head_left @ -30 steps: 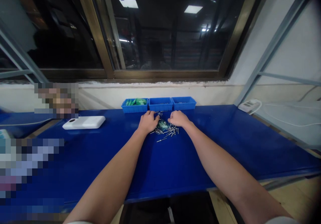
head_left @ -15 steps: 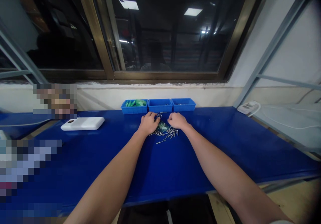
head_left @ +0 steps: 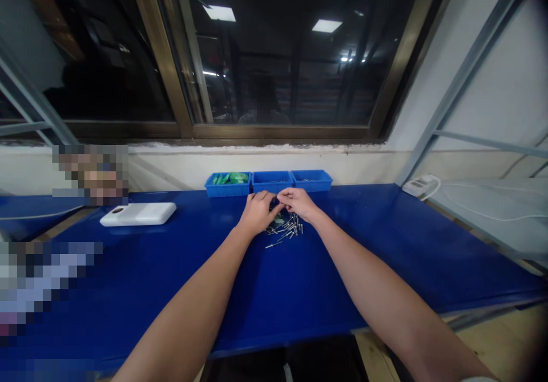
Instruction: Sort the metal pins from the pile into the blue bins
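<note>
Fingertips of your right hand (head_left: 297,203) are drawn together in a pinch, right beside the thumb of your left hand (head_left: 256,213), whose other fingers curl over and down; whether either hand grips anything cannot be told. Below them, a loose heap of thin, silvery metal pins (head_left: 294,225) lies on the table, partly hidden by your left hand, around a small greenish piece (head_left: 278,220) too covered to make out. One pin (head_left: 274,245) lies just apart, nearer to you.

You are working at a glossy, deep-blue tabletop (head_left: 291,296). Beyond your hands, three open blue plastic bins stand in a row by the wall: the left bin (head_left: 228,191) holds bright green packets (head_left: 236,177), while the middle bin (head_left: 270,187) and the right bin (head_left: 315,187) have bits too small to name. To your left rests a white, flat, rounded device (head_left: 141,214); the area beyond it is blurred out.

You face a dark window (head_left: 286,73) in a bronze-coloured metal frame (head_left: 282,133), with bright rectangular lights (head_left: 326,25) showing in the glass. On your right, grey metal bars (head_left: 466,73) slant against a pale wall (head_left: 496,79), near a white power strip (head_left: 418,187) with a white cable (head_left: 483,214).
</note>
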Tool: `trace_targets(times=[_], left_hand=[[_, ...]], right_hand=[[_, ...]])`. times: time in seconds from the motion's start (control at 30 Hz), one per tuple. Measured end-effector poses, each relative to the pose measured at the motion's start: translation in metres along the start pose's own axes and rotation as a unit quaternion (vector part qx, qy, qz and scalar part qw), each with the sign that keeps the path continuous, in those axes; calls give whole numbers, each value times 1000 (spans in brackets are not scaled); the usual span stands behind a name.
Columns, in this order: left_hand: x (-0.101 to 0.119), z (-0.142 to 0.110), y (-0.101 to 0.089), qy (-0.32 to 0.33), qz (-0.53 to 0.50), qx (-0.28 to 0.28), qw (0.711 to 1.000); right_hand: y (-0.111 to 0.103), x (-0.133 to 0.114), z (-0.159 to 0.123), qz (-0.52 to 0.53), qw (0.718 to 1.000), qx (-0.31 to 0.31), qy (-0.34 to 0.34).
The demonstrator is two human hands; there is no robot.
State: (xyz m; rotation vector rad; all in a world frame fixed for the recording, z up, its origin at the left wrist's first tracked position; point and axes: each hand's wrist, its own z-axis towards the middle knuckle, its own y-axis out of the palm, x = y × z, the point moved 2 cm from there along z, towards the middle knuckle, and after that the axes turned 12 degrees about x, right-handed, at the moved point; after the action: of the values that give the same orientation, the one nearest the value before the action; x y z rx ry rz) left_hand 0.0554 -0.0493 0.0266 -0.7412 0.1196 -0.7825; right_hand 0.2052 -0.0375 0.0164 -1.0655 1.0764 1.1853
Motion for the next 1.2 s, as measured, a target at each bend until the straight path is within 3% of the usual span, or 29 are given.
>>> trace_targets(times=[0.3, 0.53, 0.67, 0.77, 0.87, 1.03, 1.2], left_hand=[[-2, 2, -1, -2, -109, -34, 993], [-9, 2, 0, -79, -69, -23, 994], [-13, 1, 3, -76, -60, -7, 995], [-12, 0, 4, -71, -54, -7, 996], [-13, -1, 2, -95, -21, 8, 995], [-21, -3, -1, -139, 56, 6, 989], [-26, -5, 4, -180, 91, -18, 979]], right_hand=[[-3, -2, -2, -20, 1000, -12, -18], [-5, -1, -1, -24, 998, -18, -51], [-7, 2, 1, -3, 999, -26, -37], [-10, 2, 2, 22, 999, -1, -40], [-16, 2, 5, 22, 995, 64, -69], [-34, 3, 9, -139, 961, 195, -141], [-38, 2, 10, -338, 894, 211, -205]])
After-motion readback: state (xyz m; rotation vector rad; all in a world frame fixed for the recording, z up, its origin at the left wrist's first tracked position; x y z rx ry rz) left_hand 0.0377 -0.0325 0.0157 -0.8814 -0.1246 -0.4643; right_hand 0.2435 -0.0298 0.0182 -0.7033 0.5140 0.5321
